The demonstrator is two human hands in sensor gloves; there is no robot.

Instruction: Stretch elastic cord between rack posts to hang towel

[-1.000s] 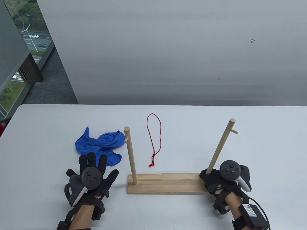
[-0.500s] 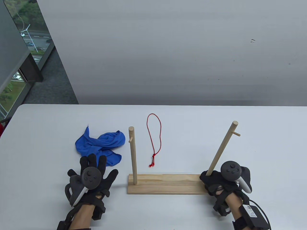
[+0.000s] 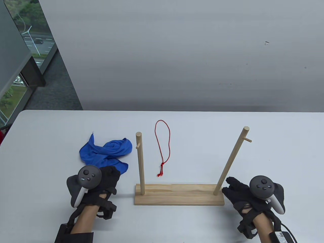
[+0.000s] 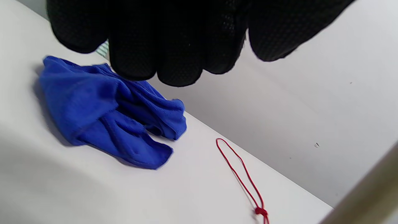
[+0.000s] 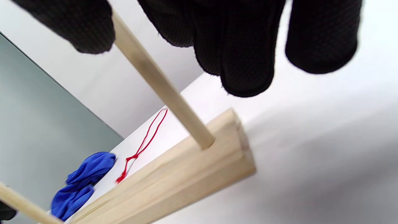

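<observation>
A wooden rack base [image 3: 177, 195] lies on the white table with a left post [image 3: 140, 162] and a right post [image 3: 230, 162], each with a small side peg. A red elastic cord loop [image 3: 162, 144] lies on the table behind the rack; it also shows in the left wrist view [image 4: 239, 171]. A crumpled blue towel [image 3: 106, 153] lies left of the rack and shows in the left wrist view [image 4: 105, 112]. My left hand [image 3: 106, 179] hovers near the towel's front edge, fingers curled, empty. My right hand [image 3: 234, 187] is open beside the rack's right end, apart from the right post [image 5: 161, 87].
The white table [image 3: 50, 131] ends at a grey wall behind. A window and floor lie past the table's left edge. A cable runs from my right wrist at the bottom right.
My right hand has let go of the right post's foot and moved right, off the rack. My left hand's spread fingers have curled in. The rack has settled, slightly shifted.
</observation>
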